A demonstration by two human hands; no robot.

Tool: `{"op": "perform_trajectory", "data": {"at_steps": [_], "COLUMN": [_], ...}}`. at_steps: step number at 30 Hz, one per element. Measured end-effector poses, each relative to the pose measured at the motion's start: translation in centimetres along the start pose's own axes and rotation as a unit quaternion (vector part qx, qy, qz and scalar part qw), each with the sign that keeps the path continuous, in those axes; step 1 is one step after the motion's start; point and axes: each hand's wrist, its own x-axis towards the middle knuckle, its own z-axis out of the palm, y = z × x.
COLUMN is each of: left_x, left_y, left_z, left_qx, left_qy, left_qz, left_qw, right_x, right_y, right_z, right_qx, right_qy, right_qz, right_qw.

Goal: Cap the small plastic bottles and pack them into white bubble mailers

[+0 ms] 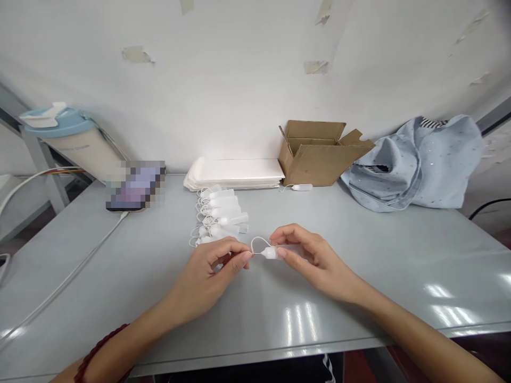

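Bottle [272,252], just one, is gripped by the right hand [315,260], the left hand [211,268] pinching its single cord [261,238].

Pixelated phone [136,186], bottle [271,252] partly covered by right grip [317,260]

In my view, the phone [133,189] is on the left of the table [159,287], before the tumbler [74,146]. Along the wall [227,106] I see the flat stack [239,173], then the box [321,164], then the bag [435,165] rightmost. The bottle cluster [225,201] lies before the stack, one loose bottle [304,187] before the box.
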Motion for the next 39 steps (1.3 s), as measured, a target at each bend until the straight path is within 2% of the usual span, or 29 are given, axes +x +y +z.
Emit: {"op": "perform_trajectory", "data": {"at_steps": [11, 21, 32, 39], "left_x": [0.0, 0.0, -0.3, -0.3], "left_y": [-0.1, 0.0, -0.4, -0.7], "left_z": [0.1, 0.1, 0.8, 1.4], "left_qx": [-0.006, 0.000, 0.043, 0.042], "left_qy": [-0.004, -0.014, -0.005, -0.004], "left_qz": [0.004, 0.014, 0.061, 0.063], "left_qw": [1.000, 1.000, 0.997, 0.997], "right_x": [-0.1, 0.0, 0.0, -0.3], "right_y": [0.1, -0.2, -0.4, -0.2], "right_z": [0.0, -0.2, 0.2, 0.5], "right_qx": [0.004, 0.015, -0.040, -0.049], "right_qy": [0.001, -0.027, -0.045, -0.050], "right_qz": [0.015, 0.025, 0.002, 0.014], "right_qw": [1.000, 0.999, 0.998, 0.997]}}
